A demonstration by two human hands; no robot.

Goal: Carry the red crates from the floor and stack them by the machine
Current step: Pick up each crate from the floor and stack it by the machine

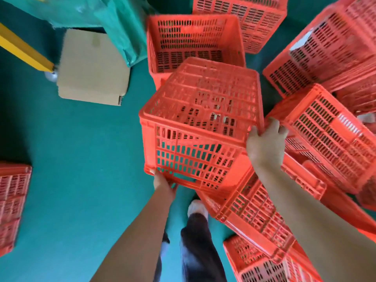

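A green floor (81, 159) is filling the view, seen from above and blurred in places. At 9 o'clock, a red crate (12, 202) is sitting at the left edge, well apart from the others. At 10 o'clock, a yellow bar (22, 49) is slanting in from the edge, and a cardboard box (93, 68) is lying just beside its end. A green plastic sheet (114, 23) is draping down at 11 o'clock, behind the box.

In the centre, the person is holding the carried crate (201, 119) up off the floor. It is tilting, with one gridded face turned toward the camera. The left hand (162, 183) is gripping its lower near corner at 6 o'clock, with the fingers (155, 176) curling around the rim and mostly hidden. The right hand (264, 145) is gripping the crate's right near corner at 3 o'clock, with fingertips hooking over the edge.

At 12 o'clock, an upright crate (193, 35) is standing open-side up, just behind the carried one. From 1 to 5 o'clock, a heap of crates (325, 129) is lying tilted against one another, close beside the right arm. At 6 o'clock, a dark trouser leg (199, 241) and a pale shoe (196, 207) are showing between the forearms.
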